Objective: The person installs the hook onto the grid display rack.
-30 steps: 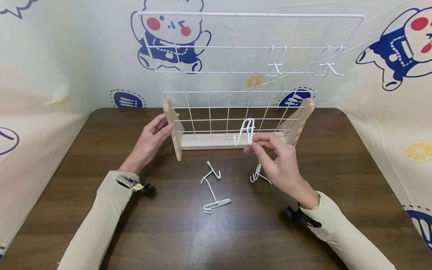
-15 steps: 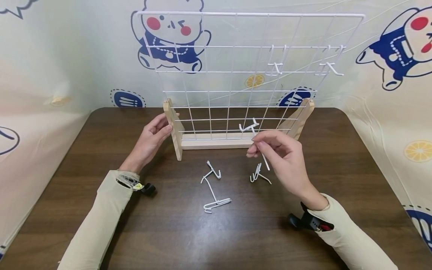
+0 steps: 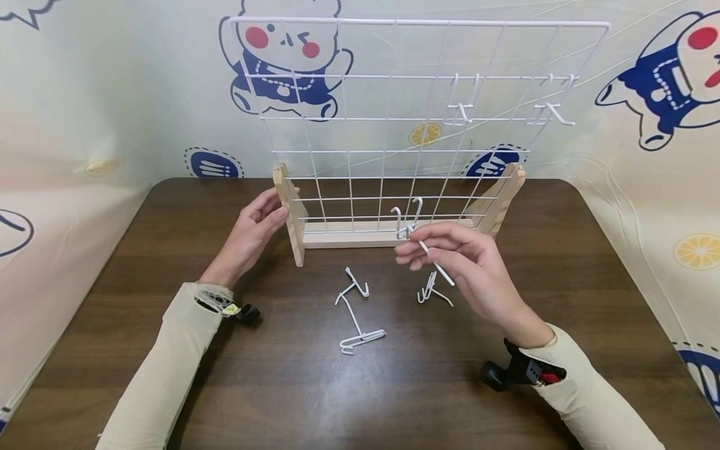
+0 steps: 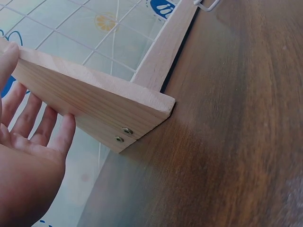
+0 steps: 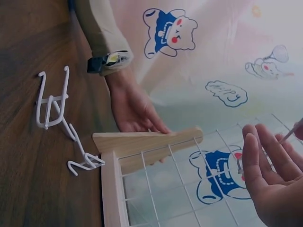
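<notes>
Hook (image 3: 422, 245) has turned, prongs (image 3: 399, 221) up, stem (image 3: 443, 272) slanting down rightward.

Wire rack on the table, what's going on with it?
A person's left hand grips the wooden side panel of the wire rack, while the right hand pinches a white hook in front of it. Two hung hooks are high on its right, and three loose hooks lie on the table.

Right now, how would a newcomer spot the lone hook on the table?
Start at the white wire rack on the brown table. In the head view, a white wire hook lies before the rack's right half. It lies alone; the table's other two hooks sit close together to its left.
</notes>
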`<state>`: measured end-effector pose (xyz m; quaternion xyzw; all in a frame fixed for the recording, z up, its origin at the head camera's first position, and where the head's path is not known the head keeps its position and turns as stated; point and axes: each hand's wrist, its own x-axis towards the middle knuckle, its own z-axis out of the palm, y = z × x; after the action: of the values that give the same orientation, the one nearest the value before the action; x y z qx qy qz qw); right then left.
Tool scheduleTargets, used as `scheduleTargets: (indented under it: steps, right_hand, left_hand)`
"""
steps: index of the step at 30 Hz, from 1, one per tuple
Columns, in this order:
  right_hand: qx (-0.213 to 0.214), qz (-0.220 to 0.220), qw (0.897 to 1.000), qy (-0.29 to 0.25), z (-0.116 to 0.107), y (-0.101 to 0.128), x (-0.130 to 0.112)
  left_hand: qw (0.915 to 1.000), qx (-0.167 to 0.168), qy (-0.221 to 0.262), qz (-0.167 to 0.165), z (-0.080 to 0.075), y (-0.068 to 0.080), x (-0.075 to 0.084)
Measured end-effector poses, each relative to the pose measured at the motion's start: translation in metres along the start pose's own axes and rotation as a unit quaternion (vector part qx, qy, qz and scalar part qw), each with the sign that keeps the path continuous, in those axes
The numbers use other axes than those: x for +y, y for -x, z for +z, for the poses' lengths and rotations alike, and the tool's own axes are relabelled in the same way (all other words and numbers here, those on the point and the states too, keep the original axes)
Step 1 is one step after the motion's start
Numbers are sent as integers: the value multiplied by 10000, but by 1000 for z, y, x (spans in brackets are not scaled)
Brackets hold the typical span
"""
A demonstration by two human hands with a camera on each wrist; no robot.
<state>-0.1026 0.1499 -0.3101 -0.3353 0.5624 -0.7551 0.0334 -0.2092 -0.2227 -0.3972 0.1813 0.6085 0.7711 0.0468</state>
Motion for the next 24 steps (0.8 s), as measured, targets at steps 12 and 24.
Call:
scheduleTargets:
  steps: [12,24]
  right_hand:
    - [152,420,9990,-79,-1,-14,-9]
    - [262,168,9990,-328,0,-64,-22]
  left_hand:
    - [9999,136,-4,-89,0,1,-3]
    - [9995,200,-135,-208,1,3,-1]
